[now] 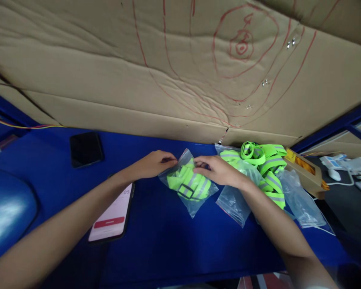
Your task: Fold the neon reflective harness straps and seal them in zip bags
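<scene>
A clear zip bag (193,209) lies on the blue table, with a folded neon-green reflective strap (188,176) inside it. The strap has grey stripes and a black buckle (189,192). My left hand (158,162) pinches the bag's upper left edge between thumb and fingers. Over the bag's upper right side, my right hand (215,168) has its fingers curled at the bag's opening, by the strap; its fingertips are partly hidden. Close to my right forearm are an empty clear bag (236,206) and a heap of loose green reflective straps (270,164).
A lit phone (114,216) lies under my left forearm, and a dark phone (86,149) farther back. A cardboard wall (108,80) with red marker rings closes off the rear. At right are a brown box (307,172), another clear bag (301,196) and white cables.
</scene>
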Tool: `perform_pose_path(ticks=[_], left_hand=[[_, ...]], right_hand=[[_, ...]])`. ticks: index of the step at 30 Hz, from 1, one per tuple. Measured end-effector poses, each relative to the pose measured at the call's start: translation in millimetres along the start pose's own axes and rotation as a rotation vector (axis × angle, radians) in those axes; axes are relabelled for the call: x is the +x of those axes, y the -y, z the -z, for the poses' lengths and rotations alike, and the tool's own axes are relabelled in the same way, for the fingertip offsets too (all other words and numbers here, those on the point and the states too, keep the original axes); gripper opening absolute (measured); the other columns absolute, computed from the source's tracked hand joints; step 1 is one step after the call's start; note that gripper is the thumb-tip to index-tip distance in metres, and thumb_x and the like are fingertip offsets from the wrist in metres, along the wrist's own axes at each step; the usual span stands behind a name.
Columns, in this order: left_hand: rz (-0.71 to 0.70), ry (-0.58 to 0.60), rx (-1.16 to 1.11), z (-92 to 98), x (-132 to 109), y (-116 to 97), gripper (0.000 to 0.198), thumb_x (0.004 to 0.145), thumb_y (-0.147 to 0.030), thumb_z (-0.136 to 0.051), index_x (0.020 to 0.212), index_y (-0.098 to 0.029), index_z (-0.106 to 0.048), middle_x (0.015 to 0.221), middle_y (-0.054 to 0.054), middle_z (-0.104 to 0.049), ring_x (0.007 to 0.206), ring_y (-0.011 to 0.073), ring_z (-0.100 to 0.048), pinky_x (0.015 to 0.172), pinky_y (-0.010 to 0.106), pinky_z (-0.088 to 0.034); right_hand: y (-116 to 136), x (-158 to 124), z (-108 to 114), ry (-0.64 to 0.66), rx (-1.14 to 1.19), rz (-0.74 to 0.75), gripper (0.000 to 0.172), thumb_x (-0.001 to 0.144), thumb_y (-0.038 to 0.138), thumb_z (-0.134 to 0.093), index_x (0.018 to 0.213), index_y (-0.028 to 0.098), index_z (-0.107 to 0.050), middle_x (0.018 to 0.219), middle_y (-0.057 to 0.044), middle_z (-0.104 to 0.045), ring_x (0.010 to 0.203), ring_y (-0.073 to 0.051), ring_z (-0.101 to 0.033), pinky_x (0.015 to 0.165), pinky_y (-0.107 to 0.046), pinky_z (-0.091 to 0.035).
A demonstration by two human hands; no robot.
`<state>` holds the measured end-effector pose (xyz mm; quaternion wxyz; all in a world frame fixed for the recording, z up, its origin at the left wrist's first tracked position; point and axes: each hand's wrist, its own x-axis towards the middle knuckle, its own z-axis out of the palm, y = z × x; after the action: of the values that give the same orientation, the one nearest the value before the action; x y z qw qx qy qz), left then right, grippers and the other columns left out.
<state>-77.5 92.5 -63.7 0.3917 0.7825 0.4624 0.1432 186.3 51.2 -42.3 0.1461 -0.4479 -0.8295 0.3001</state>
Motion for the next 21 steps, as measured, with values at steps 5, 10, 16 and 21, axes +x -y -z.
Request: perform_pose_path(ticks=[5,10,16,21], left_hand=[[0.025,0.001,-0.319,15.1,-13,-13,0.039,0.085,-0.055,-0.066,0.092,-0.017,-0.076,0.077,0.001,-0.071,0.068,0.0136,-0.06,0.063,0.023,-0.046],[0.019,0.089,-0.556,18.3,-28,-38,0.027,0.083,-0.044,-0.076,0.083,-0.017,-0.074,0.072,0.0,-0.067,0.064,0.0107,-0.057,0.064,0.022,-0.047],[0.025,0.121,-0.609,-6.7,-49,-70,0.02,0.082,-0.038,-0.079,0.083,-0.018,-0.075,0.07,-0.002,-0.068,0.066,0.01,-0.058,0.063,0.02,-0.044],[0.013,0.154,-0.664,-14.5,-54,-78,0.02,0.077,-0.037,-0.083,0.078,-0.019,-0.075,0.071,-0.002,-0.07,0.068,0.011,-0.06,0.068,0.023,-0.048]], right_hand=[[3,1,2,-0.166,0.02,0.059,0.031,0.099,0.028,-0.059,0.127,0.018,-0.067,0.113,-0.007,-0.076,0.096,-0.017,-0.07,0.087,-0.028,-0.05],[26,-9,7,-0.413,0.005,0.055,0.018,0.1,0.033,-0.059,0.101,0.017,-0.068,0.092,-0.004,-0.072,0.084,-0.014,-0.065,0.081,-0.026,-0.047],[65,-30,6,-0.14,0.335,0.032,0.035,0.096,0.044,-0.067,0.074,0.018,-0.058,0.062,0.007,-0.049,0.058,-0.007,-0.041,0.054,-0.021,-0.03],[67,-34,10,0.017,0.435,0.01,0.032,0.096,0.043,-0.067,0.078,0.018,-0.058,0.063,0.008,-0.046,0.058,-0.006,-0.039,0.052,-0.02,-0.028]])
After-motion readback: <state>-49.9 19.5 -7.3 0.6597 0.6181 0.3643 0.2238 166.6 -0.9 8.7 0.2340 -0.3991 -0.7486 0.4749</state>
